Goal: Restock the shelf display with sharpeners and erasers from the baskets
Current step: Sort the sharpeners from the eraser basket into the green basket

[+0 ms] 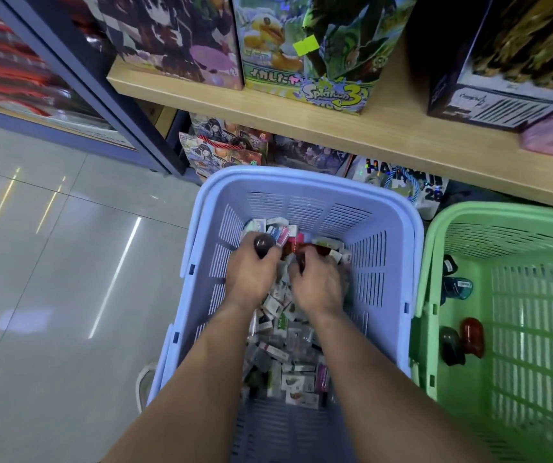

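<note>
The blue basket [301, 177] holds heaped boxed erasers [278, 329]; the green basket [502, 208] beside it holds oval sharpeners [472, 335].

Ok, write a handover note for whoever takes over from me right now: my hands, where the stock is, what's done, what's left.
Left hand: grips a dark oval sharpener inside the blue basket.
Right hand: curled round a dark item in the same pile; kind unclear.
Stock: boxed erasers fill the blue basket; a few loose sharpeners lie in the green basket.
Done: no sharpeners or erasers visible on the shelf.
Left: shelve what's held, then empty both baskets.
</note>
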Demonstrator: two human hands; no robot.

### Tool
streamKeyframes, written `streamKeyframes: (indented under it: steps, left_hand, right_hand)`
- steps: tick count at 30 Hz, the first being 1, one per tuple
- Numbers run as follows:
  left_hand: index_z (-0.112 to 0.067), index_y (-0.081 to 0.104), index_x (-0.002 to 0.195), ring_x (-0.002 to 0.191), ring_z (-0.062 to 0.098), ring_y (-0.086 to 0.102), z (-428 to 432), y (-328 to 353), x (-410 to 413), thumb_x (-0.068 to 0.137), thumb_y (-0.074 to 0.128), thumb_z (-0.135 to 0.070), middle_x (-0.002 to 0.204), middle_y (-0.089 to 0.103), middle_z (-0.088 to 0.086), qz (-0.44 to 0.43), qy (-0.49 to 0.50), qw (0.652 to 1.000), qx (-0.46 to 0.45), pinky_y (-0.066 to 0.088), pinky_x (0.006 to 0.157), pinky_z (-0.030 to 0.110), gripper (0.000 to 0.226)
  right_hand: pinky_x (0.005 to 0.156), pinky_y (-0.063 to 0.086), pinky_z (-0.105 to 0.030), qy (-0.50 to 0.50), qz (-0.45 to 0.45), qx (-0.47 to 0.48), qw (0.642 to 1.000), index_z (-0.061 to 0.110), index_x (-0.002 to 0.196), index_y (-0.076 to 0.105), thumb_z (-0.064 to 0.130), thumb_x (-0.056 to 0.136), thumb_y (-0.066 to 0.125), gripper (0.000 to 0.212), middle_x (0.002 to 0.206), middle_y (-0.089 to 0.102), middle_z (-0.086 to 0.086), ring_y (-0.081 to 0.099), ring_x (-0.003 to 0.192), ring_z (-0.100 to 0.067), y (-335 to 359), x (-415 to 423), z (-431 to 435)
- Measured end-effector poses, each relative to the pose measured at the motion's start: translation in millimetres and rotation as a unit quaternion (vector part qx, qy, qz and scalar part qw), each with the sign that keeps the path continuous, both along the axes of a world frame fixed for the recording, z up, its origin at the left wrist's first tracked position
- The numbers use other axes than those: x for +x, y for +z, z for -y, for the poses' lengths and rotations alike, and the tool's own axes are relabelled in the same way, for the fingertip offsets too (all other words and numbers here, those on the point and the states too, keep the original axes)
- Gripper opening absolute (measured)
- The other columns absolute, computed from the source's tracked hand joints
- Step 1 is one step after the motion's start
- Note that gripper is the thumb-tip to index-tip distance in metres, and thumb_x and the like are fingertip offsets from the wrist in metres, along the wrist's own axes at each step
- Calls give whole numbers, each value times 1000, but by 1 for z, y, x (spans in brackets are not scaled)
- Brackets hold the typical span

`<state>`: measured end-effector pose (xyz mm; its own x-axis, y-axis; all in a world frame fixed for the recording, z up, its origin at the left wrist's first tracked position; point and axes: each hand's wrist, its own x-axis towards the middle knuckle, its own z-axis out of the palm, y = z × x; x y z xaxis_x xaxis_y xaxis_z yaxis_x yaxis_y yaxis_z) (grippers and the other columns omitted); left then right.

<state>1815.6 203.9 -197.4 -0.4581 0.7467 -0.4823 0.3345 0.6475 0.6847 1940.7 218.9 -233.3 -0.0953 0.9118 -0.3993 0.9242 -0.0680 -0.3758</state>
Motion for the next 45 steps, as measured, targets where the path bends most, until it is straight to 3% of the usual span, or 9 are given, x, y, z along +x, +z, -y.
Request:
streamKeyframes:
  steps: [5, 7, 12, 16, 21, 25, 35, 41, 45]
  left_hand:
    - [-11, 57, 125, 117, 28, 56, -14, -3, 2, 94, 63, -27, 126, 60, 8, -53, -48, 997, 22, 42, 96, 34, 35]
    - [-13, 56, 135, 126, 27, 54, -6, -12, -1, 94, 61, -36, 136, 59, 7, -64, -81, 995, 0, 43, 104, 35, 47]
    - [-30, 55, 93, 94, 26, 61, 8, -20, -1, 87, 58, -51, 99, 65, 5, -52, -84, 994, -42, 50, 80, 38, 22]
    - [-21, 56, 112, 95, 27, 63, 12, -18, -3, 92, 62, -38, 106, 69, 5, -43, -54, 995, -69, 47, 81, 33, 26]
    - [-20, 51, 127, 100, 28, 63, 11, -17, -2, 99, 60, -32, 110, 65, 2, -41, -37, 996, -74, 46, 84, 33, 31]
    - [-27, 58, 116, 83, 14, 63, 10, -24, -6, 97, 65, -29, 106, 69, -5, 49, 14, 997, -56, 49, 78, 29, 20]
    - [-21, 66, 99, 82, 19, 66, 3, 0, -1, 89, 65, -7, 93, 72, 2, 233, 112, 965, 27, 54, 82, 36, 18]
    - [-30, 66, 122, 112, 14, 67, 15, 1, -9, 74, 79, -49, 119, 72, -3, 274, 72, 959, 18, 51, 103, 34, 53]
    - [-30, 69, 108, 107, 22, 69, 32, 0, -7, 80, 86, -27, 112, 73, -1, 264, 114, 958, 3, 55, 98, 36, 33]
  right_hand:
    - [82, 58, -41, -112, -73, -65, 989, 19, 103, 67, 38, 97, 51, 25, 92, 72, -6, 69, 84, -25, 1, -4, -5]
    - [96, 52, -40, -171, -136, -42, 975, 20, 118, 65, 29, 98, 53, 24, 114, 68, -5, 65, 105, -24, -3, -6, -9]
    - [100, 44, -30, -196, -223, -108, 949, 31, 134, 60, 23, 97, 57, 38, 131, 64, 3, 60, 118, -21, -5, -6, -16]
    - [100, 51, -44, -148, -212, -142, 955, 42, 126, 60, 42, 83, 70, 44, 131, 56, 4, 59, 115, -23, -10, -5, -23]
    - [98, 53, -42, -132, -175, -129, 967, 31, 126, 59, 33, 86, 76, 45, 125, 57, 1, 61, 110, -24, -13, -2, -24]
    - [82, 60, -43, -167, -213, -126, 954, 27, 117, 58, 27, 82, 81, 42, 99, 55, 13, 62, 92, -18, -6, -1, -24]
    - [86, 38, -9, -177, -354, -49, 917, 31, 114, 62, 4, 78, 72, 46, 119, 58, 3, 56, 106, -4, 35, 3, -11]
    - [102, 47, -25, -152, -404, -124, 893, 26, 135, 55, 4, 92, 67, 49, 128, 65, 4, 60, 119, -10, 36, 0, -13]
    - [101, 49, -32, -186, -402, -152, 883, 26, 127, 56, 1, 95, 59, 41, 125, 67, 2, 63, 114, -14, 33, 0, -9]
